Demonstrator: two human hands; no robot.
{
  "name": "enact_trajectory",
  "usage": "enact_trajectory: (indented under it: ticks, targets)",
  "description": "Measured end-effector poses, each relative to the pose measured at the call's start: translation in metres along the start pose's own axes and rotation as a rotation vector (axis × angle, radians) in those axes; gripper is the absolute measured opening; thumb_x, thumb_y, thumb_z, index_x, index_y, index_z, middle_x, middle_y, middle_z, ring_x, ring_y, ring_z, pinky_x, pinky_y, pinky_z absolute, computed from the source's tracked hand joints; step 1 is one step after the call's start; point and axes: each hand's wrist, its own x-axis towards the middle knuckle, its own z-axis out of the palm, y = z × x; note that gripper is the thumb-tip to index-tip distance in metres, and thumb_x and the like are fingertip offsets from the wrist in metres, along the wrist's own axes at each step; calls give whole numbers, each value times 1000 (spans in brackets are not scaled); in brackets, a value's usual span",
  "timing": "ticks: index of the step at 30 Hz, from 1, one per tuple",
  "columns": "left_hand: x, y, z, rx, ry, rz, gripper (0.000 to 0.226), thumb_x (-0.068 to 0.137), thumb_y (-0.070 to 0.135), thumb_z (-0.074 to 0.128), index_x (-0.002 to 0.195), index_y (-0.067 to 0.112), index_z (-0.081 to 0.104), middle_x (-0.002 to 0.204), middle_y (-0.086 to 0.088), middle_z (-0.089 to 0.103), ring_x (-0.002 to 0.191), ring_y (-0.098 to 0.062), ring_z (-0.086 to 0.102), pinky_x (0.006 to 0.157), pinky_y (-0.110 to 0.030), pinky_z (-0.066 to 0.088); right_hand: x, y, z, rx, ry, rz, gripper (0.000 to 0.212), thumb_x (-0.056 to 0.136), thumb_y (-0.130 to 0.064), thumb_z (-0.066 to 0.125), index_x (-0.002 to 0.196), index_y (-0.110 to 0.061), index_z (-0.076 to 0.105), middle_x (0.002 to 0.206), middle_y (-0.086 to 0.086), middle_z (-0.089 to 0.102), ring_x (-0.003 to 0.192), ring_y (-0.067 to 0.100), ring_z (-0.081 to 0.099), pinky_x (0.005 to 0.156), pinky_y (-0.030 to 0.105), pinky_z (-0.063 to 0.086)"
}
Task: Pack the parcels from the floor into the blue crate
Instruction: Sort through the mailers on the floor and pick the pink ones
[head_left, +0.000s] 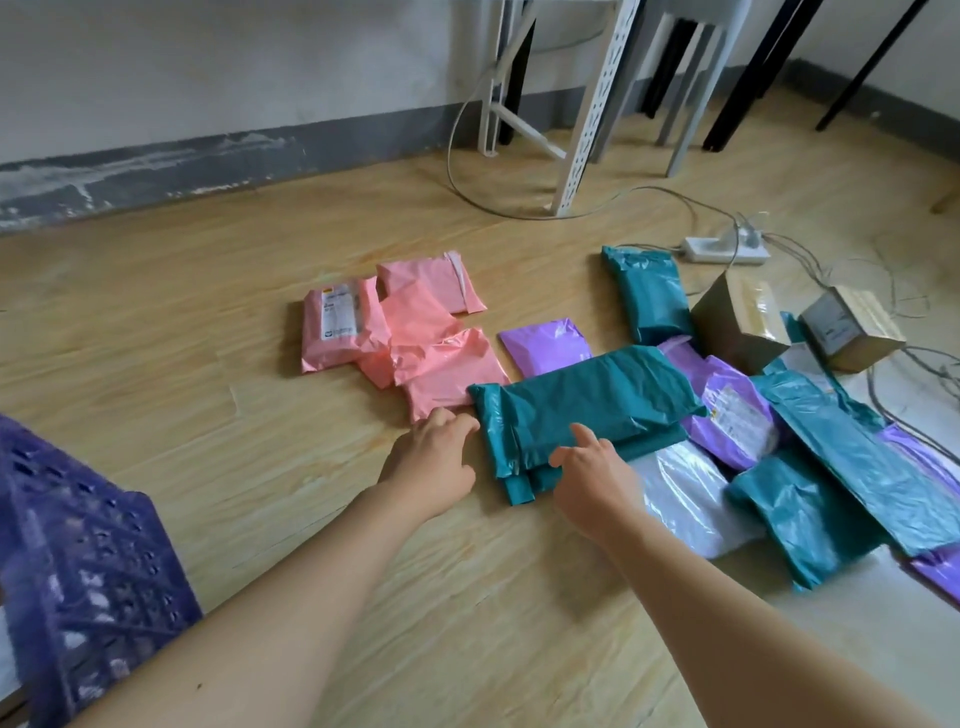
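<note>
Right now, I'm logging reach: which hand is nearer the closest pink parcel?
Left: left hand is at the pink parcel; right hand sits farther right, over the teal parcel.

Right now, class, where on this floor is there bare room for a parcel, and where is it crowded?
Bare floor lies between the blue crate and the left hand, and between the pink parcels and the wall. Crowded: right of the right hand, where teal parcels and purple parcels overlap before the cardboard boxes.

I'm seeing a bare storage-type room: pale wood-look floor (260, 291), scuffed grey skirting (156, 171), white slotted metal rack leg (597, 114), white power strip (701, 250) lying loose.
</note>
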Motion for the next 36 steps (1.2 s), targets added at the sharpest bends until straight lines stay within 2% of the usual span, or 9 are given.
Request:
enact_trajectory:
  ticks: [5,11,14,20,25,29,33,34,36]
  targets:
    - [36,-15,20,-16,-58,-5,57,87,16,52,141,25,35,142,-1,34,129,-22,36,102,-37,39,42,8,40,-256,-51,-160,34,90,-16,44,121,-21,59,159,6,1,144,29,7,110,38,25]
    - [50,-32,37,-43,-99,-17,55,87,16,52,140,25,37,142,1,32,130,-19,35,100,-35,41,60,8,81,-354,-154,-152,35,91,-16,43,125,-15,54,158,5,-17,146,28,-13,117,49,6]
    - [51,-40,43,-46,-121,-41,52,88,18,51,138,25,38,143,2,30,129,-19,36,97,-33,42,64,8,88,-394,-186,-156,39,90,-16,45,129,-13,51,158,5,-17,147,27,-5,113,45,16]
    - [51,-47,48,-93,-168,-72,48,90,18,51,136,24,40,143,6,28,125,-16,39,90,-30,44,73,0,82,-406,-156,-171,44,92,-11,43,136,-14,43,159,4,-11,121,24,42,89,30,32]
    - [52,-53,46,-97,-163,-104,48,90,18,51,137,24,40,143,4,28,125,-17,39,93,-31,43,69,6,87,-256,-243,-258,48,82,-4,54,128,-12,42,158,-4,-11,106,24,51,69,32,41]
    - [50,-54,55,-135,-142,-197,52,89,21,52,139,25,36,143,0,32,125,-21,43,94,-33,43,60,6,92,-180,-210,-374,53,79,-6,52,131,-12,42,151,-4,16,109,25,50,82,37,50]
    - [42,-54,75,-229,-221,-299,57,89,22,54,142,24,32,144,-5,32,123,-23,47,97,-33,44,64,1,90,-223,42,-407,33,63,-9,59,94,-12,69,132,11,51,104,31,55,81,37,49]
    - [41,-54,78,-247,-236,-314,59,88,22,54,142,24,31,145,-5,31,124,-22,46,98,-34,44,68,1,89,-239,45,-366,42,52,-8,65,94,-12,69,129,16,56,102,33,59,80,39,52]
    - [39,-56,83,-274,-249,-334,59,88,22,53,143,23,31,145,-4,30,126,-23,45,100,-34,43,76,0,93,-228,62,-269,70,47,-8,71,117,-12,63,133,21,53,114,39,57,91,47,50]
